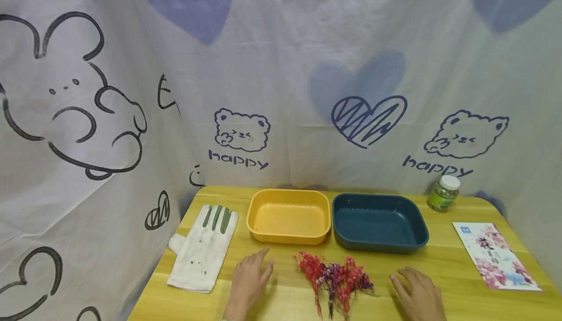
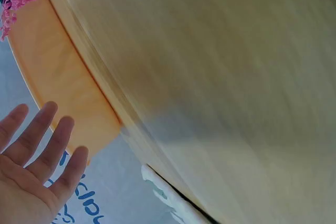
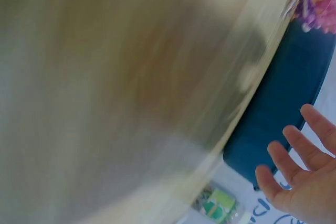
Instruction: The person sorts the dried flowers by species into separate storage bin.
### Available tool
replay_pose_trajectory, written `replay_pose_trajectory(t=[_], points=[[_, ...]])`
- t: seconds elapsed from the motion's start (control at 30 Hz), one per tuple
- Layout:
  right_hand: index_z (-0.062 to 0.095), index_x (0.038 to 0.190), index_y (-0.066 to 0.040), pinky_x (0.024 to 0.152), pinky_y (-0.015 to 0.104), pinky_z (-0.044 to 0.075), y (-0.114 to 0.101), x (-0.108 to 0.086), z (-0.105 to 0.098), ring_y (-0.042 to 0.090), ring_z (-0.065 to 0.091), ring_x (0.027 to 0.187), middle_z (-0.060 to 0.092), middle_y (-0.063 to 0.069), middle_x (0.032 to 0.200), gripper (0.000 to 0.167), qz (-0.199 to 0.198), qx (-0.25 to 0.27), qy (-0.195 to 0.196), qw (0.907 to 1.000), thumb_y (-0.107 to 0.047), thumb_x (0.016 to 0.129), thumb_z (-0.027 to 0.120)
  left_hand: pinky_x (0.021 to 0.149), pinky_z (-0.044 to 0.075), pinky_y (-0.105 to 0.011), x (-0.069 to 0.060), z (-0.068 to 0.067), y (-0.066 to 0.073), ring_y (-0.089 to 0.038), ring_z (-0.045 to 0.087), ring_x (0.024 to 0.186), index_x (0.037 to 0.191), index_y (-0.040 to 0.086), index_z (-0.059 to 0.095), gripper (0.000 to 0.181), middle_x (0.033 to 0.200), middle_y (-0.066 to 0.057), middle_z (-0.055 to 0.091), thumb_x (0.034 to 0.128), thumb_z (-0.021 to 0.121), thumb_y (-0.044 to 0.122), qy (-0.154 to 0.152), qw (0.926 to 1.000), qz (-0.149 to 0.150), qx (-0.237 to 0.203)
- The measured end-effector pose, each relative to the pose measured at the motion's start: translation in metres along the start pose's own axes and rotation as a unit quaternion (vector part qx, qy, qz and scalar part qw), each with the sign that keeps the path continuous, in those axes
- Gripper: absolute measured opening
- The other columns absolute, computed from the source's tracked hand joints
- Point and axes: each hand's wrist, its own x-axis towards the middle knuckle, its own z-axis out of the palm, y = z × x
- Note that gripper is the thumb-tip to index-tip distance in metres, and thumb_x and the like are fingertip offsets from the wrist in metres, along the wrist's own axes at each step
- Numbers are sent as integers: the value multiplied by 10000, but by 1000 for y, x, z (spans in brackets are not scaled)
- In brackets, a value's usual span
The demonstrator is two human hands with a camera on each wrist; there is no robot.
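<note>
The table [image 1: 474, 306] has a yellow wood-grain top, and behind it hangs a pale cloth [image 1: 281, 57] with printed hearts [image 1: 186, 4]. On this table, the dried flowers [image 1: 332, 274] lie between the left hand [image 1: 249, 282] and the right hand [image 1: 419, 294]; these 2 hands hold nothing, their fingers apart. The wrist views show the palms [image 2: 23, 192], which the head view hides.

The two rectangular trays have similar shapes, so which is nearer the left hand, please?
The yellow rectangular tray is beyond the left hand; the dark blue rectangular tray stands farther right, nearer the right hand.
</note>
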Motion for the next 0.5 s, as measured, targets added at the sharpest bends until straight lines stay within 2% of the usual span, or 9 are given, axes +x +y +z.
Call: replay_pose_trajectory(t=[0.13,0.27,0.4,0.5], points=[[686,1028,-6,863,574,424,-8,-2,2,421,579,990,649,223,1068,395,594,717,-645,9936,-365,966,532,682,523,-381,4,-2,-1,-208,665,802,1121,78,670,274,938,-60,712,961,552,266,-288,9967,-454,-606],[687,1021,10,789,460,497,-18,-5,6,310,629,874,678,165,980,404,1179,1273,-976,9800,-363,962,543,666,514,-329,8,-3,-2,-167,644,794,1108,72,673,308,932,-36,695,998,485,289,-493,9859,-1001,-1244],[697,1002,6,705,359,519,-28,-11,11,187,631,756,698,108,895,390,1625,1786,-1048,9647,-361,932,586,682,491,-315,14,-4,-7,-139,608,780,1064,50,682,327,892,-33,677,1010,463,287,-366,9694,-1466,-1936],[703,994,-4,678,319,510,-35,-16,15,141,613,731,700,66,860,410,1849,2061,-1160,9539,-393,904,608,664,486,-292,19,-4,-12,-150,610,751,1028,16,684,306,852,-65,679,1007,474,238,-66,9583,-1578,-2381]])
